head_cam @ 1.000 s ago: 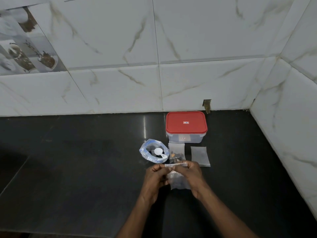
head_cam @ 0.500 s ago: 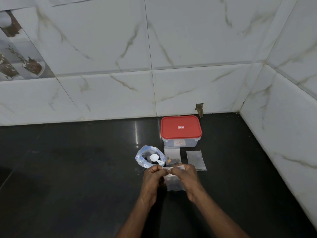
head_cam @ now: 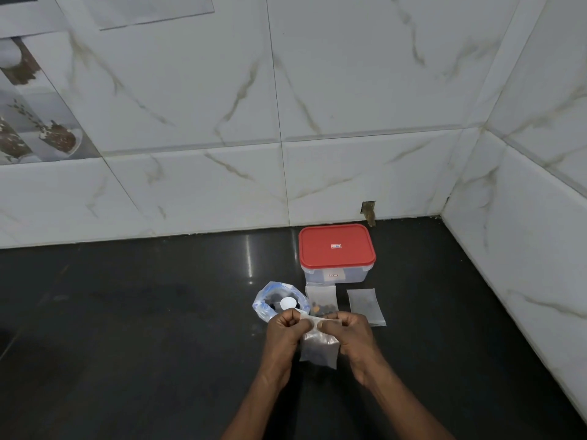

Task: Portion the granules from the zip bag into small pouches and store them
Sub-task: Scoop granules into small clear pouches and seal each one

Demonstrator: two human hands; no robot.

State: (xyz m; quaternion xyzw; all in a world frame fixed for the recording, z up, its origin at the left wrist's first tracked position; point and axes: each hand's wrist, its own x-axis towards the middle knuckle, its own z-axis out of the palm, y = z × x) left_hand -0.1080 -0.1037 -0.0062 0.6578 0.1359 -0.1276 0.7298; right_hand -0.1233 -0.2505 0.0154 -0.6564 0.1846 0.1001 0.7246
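Note:
A small clear pouch with dark granules in it hangs between my hands above the black counter. My left hand and my right hand both pinch its top edge, fingertips close together. Just beyond my left hand stands the open zip bag, bluish plastic, with a white scoop resting inside. A second small pouch holding granules lies flat behind my hands. A third pouch lies to its right.
A clear storage box with a red lid, lid on, sits at the back near the wall. The black counter runs left; white tiled walls close it behind and on the right.
My hands have stayed on the pouch's top edge and the fingertips have drawn closer together. The camera has tilted up, so everything sits lower in view.

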